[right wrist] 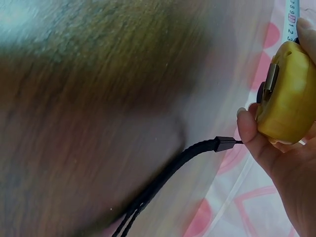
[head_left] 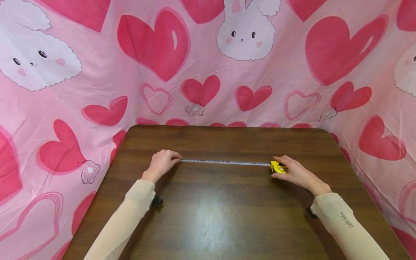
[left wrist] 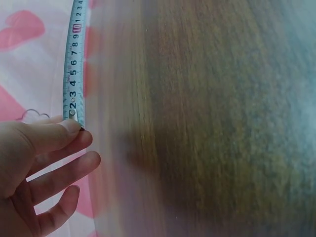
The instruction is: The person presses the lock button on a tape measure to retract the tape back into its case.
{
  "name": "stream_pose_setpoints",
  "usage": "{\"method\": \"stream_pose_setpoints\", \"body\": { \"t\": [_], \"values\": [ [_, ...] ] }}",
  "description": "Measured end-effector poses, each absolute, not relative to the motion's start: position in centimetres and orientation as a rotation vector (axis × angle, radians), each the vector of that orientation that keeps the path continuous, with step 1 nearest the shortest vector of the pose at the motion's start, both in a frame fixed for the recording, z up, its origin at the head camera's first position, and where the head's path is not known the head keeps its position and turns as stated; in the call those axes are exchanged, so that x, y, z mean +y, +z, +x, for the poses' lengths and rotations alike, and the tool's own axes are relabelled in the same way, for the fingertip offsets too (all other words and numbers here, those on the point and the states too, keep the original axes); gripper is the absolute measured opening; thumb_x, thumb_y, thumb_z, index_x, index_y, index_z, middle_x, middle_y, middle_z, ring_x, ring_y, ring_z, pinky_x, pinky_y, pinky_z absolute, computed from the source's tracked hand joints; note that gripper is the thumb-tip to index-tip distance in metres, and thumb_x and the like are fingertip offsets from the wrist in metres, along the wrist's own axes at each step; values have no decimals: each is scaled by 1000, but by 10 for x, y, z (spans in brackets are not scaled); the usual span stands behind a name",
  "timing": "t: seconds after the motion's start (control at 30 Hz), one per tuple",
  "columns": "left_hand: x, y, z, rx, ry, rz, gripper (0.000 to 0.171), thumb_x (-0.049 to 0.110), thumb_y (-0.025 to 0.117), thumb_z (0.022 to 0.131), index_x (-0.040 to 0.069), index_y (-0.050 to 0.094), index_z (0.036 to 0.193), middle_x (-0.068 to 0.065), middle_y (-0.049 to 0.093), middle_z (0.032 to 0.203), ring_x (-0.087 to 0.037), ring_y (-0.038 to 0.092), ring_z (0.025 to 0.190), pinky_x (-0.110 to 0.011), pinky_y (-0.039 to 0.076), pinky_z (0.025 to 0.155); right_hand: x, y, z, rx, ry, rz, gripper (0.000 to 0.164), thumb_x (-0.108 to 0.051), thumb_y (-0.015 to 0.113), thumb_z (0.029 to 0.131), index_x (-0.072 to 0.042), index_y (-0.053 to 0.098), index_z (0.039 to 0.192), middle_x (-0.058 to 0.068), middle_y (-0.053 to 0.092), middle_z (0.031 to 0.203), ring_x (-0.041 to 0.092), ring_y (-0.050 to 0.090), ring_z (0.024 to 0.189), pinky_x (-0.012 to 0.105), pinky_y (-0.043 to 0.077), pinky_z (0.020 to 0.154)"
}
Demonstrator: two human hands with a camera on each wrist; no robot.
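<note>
A yellow tape measure (head_left: 278,167) is gripped in my right hand (head_left: 297,174), seen up close in the right wrist view as a rounded yellow case (right wrist: 291,94) with a metal clip on its side. Its white blade (head_left: 224,162) runs out straight to the left, across the far half of the table. At the blade's free end, my left hand (head_left: 162,163) pinches the tip between thumb and index finger. The left wrist view shows the blade's printed numbers (left wrist: 74,61) rising away from the pinch, while the other fingers curl loosely below it.
Both hands are over a brown wooden table (head_left: 208,216) with rounded far corners. Pink cloth (head_left: 208,65) with hearts and rabbit faces hangs behind it and at both sides. A black wrist strap (right wrist: 182,160) trails from the case in the right wrist view.
</note>
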State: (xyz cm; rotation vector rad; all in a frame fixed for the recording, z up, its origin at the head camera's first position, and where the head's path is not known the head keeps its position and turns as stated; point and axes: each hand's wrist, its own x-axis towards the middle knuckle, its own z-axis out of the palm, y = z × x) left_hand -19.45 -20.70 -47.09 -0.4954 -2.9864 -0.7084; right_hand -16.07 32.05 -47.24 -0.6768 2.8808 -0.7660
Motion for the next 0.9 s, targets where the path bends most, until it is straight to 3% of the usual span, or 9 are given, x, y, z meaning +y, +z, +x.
{"method": "stream_pose_setpoints", "body": {
  "t": [0.9],
  "values": [
    [-194,-472,-198,-2999,-707,-536,13,20,76,96,16,83,107,-5,79,106,-25,70,91,-49,58,86,315,-477,-162,2877,-769,-667,77,-41,81,91,4,53,146,17,62,127,28,60,105,57,52,99]
  ]
}}
